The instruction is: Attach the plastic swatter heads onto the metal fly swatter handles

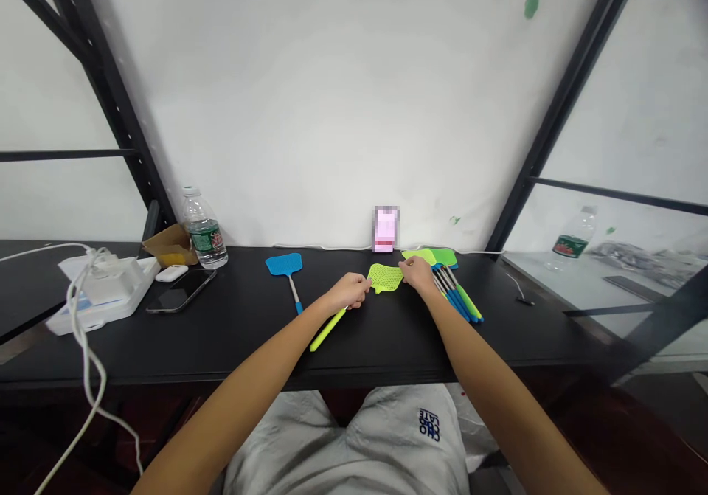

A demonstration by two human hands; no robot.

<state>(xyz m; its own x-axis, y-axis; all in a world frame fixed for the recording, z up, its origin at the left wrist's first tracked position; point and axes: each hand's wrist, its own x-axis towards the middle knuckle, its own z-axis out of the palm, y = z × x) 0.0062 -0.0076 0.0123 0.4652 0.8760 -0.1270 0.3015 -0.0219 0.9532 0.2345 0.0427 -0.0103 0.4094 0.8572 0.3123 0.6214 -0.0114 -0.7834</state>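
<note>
Between my hands is a yellow-green fly swatter head (386, 278), a perforated flat sheet. My left hand (349, 291) has its fingers closed at the head's left edge. A yellow-green handle (328, 330) slants down from under that hand; whether it joins the head is hidden. My right hand (417, 273) pinches the head's right edge. A blue fly swatter (285, 264) lies on the table to the left of my hands. Just right of my right hand is a pile of fly swatters (458, 296), with green, yellow-green and blue heads and handles lying together.
A lit phone (386, 228) leans against the wall on the black table (243, 333). To the left stand a water bottle (206, 231), a cardboard box (172, 246), a dark phone (182, 291), a white case (171, 274) and a power strip with cables (113, 292). A short cable (520, 292) lies right.
</note>
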